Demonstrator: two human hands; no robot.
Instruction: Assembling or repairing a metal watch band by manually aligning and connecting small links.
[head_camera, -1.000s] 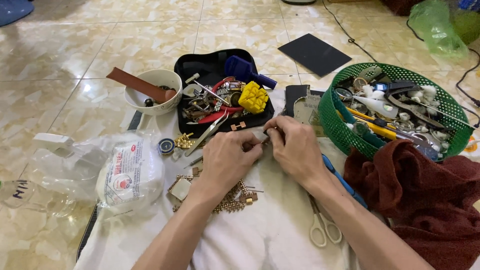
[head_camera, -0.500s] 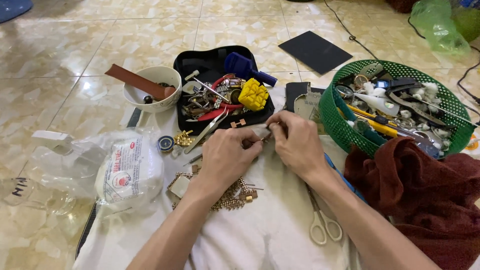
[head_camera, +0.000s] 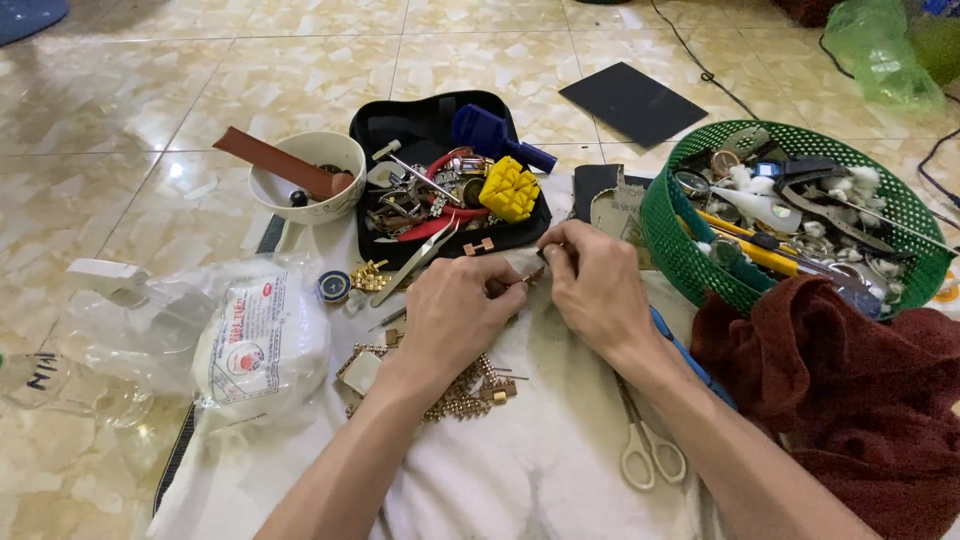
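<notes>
My left hand (head_camera: 462, 318) and my right hand (head_camera: 592, 283) meet over a white cloth (head_camera: 520, 470) on the floor. Together their fingertips pinch a small gold-coloured metal link piece (head_camera: 533, 274), mostly hidden by the fingers. Under my left wrist lies a gold watch bracelet (head_camera: 455, 400) with loose pins beside it. A black tray (head_camera: 440, 130) just beyond the hands holds tweezers, red pliers, a yellow block (head_camera: 509, 187) and a blue tool (head_camera: 495, 135).
A green mesh basket (head_camera: 672, 240) of tools stands at the right, a dark red cloth (head_camera: 850, 400) in front of it. White-handled scissors (head_camera: 648, 450) lie by my right forearm. A white bowl (head_camera: 300, 185) and a plastic bag (head_camera: 250, 340) sit left. A black sheet (head_camera: 632, 102) lies beyond.
Both hands stay together on the small piece, with only slight finger shifts. Nothing else has moved.
</notes>
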